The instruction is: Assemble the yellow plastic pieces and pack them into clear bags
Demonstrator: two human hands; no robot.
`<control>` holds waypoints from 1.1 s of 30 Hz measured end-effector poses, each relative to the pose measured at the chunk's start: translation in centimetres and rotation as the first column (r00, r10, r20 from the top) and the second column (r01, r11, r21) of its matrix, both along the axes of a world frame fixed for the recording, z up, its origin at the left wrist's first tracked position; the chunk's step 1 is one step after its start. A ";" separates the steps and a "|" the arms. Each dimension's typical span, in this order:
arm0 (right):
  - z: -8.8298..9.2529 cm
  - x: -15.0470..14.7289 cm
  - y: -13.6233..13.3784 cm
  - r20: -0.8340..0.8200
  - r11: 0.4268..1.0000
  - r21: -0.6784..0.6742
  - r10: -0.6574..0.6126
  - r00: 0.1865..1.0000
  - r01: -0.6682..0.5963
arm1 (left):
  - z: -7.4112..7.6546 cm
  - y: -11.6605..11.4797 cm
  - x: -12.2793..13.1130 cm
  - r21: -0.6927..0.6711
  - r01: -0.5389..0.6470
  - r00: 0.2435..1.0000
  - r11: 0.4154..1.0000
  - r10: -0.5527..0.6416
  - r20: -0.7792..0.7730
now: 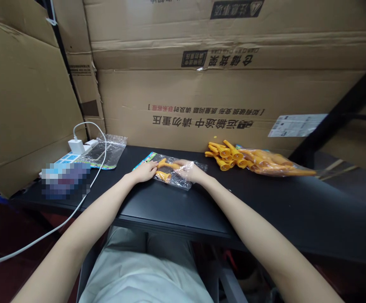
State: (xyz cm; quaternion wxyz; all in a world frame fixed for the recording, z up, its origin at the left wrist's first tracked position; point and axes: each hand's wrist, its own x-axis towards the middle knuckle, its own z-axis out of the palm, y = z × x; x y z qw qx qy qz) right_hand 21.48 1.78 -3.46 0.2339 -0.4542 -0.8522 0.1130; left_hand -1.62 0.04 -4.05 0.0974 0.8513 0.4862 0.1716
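A clear plastic bag [183, 183] with a colourful edge lies on the black table in front of me. Inside it are orange pieces, one of them a cone-shaped piece [163, 176]. My left hand [145, 171] rests on the bag's left side, fingers against the plastic. Reaching inside the bag from the right, my right hand [186, 169] is under the clear film, its fingers at an orange piece [170, 166]. What its fingertips hold is hard to make out.
Orange horn-shaped pieces [224, 152] are piled at the back right, beside a filled bag [273, 163]. On the left are an empty bag [115, 147], a power strip with a white charger [76, 146] and a cable [91, 185]. Cardboard [183, 90] stands behind the table [176, 210].
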 end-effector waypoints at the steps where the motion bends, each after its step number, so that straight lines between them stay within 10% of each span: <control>1: -0.1 -0.2 0.2 0.026 0.999 0.027 -0.018 1.000 0.017 | -0.1 0.1 0.0 0.011 0.005 1.000 1.000 -0.005 0.006; 17: 1.2 0.1 1.4 0.209 0.991 -0.102 0.106 0.972 -0.086 | 1.1 -1.0 0.4 -0.063 0.005 0.999 0.998 -0.007 -0.033; 33: -0.6 -1.4 4.0 -0.393 0.985 -0.163 -0.122 0.911 0.062 | 0.6 0.7 -2.3 -0.043 -0.248 0.968 0.968 0.245 -0.061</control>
